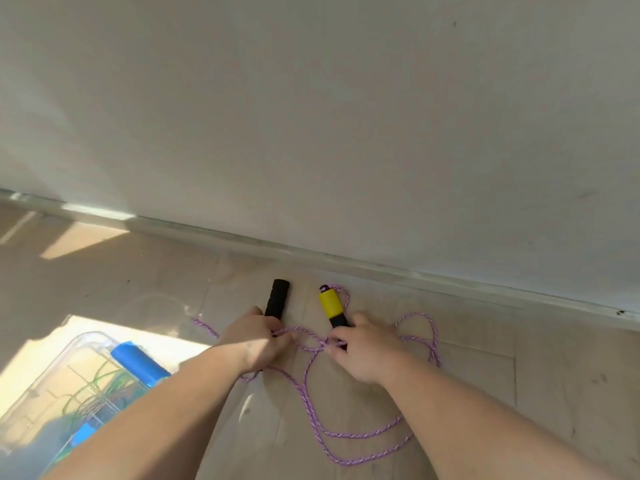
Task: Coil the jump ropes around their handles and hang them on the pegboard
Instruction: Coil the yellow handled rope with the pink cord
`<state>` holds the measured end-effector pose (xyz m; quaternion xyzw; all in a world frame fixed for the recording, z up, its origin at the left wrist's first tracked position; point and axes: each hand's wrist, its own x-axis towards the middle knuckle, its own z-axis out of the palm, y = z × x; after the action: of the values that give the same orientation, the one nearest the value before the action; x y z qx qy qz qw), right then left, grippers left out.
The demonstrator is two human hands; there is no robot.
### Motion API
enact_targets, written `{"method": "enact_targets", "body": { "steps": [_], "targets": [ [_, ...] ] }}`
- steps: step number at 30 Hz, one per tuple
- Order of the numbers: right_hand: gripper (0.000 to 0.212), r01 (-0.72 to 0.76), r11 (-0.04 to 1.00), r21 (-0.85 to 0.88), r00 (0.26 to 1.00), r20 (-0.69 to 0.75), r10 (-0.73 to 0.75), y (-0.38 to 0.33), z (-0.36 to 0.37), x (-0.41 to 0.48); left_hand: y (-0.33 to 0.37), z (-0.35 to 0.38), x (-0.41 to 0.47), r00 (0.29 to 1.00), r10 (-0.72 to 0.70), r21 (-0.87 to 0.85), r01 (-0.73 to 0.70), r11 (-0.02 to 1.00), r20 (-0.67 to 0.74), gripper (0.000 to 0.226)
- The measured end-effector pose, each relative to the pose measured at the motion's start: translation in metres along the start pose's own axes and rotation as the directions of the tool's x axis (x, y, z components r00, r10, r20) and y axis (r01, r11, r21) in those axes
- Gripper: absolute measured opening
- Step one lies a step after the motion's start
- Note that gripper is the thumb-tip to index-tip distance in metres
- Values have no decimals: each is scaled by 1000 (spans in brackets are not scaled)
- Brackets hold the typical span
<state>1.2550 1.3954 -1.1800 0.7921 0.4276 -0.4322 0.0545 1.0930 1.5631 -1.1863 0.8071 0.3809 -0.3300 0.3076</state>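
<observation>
A jump rope with a purple-and-white cord (346, 434) lies in loose loops on the tiled floor. Its two handles rest side by side near the wall: a black foam handle (277, 296) on the left and a yellow-and-black handle (331, 305) on the right. My left hand (256, 341) sits over the lower end of the black handle and pinches the cord. My right hand (363, 348) covers the lower end of the yellow handle and pinches the cord where strands cross between the hands. No pegboard is in view.
A clear plastic bin (69, 382) stands at the lower left, holding blue handles (138, 363) and green cord. A white wall with a baseboard (381, 268) runs just beyond the handles. Sunlit floor patches lie to the left.
</observation>
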Motion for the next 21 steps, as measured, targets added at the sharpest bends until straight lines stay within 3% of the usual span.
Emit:
{"method": "enact_targets", "body": {
  "steps": [3, 7, 12, 17, 21],
  "targets": [
    [48, -12, 1000, -18, 1000, -3, 12, -10, -5, -6, 4, -2, -6, 1000, -13, 69, 13, 998, 3, 60],
    [43, -12, 997, 80, 999, -32, 15, -17, -28, -61, 26, -17, -64, 977, 39, -33, -47, 998, -209, 53],
    [39, 51, 961, 272, 994, -104, -23, -35, -90, -210, 77, -56, -219, 934, 116, -285, -219, 933, -339, 56],
    [49, 135, 888, 439, 978, -200, -50, -65, -196, -384, 142, -133, -401, 893, 185, -336, -337, 880, -411, 56],
    [53, 253, 791, 557, 953, -285, -104, -78, -281, -518, 202, -200, -535, 841, 246, -278, -412, 868, -482, 61]
  ]
}}
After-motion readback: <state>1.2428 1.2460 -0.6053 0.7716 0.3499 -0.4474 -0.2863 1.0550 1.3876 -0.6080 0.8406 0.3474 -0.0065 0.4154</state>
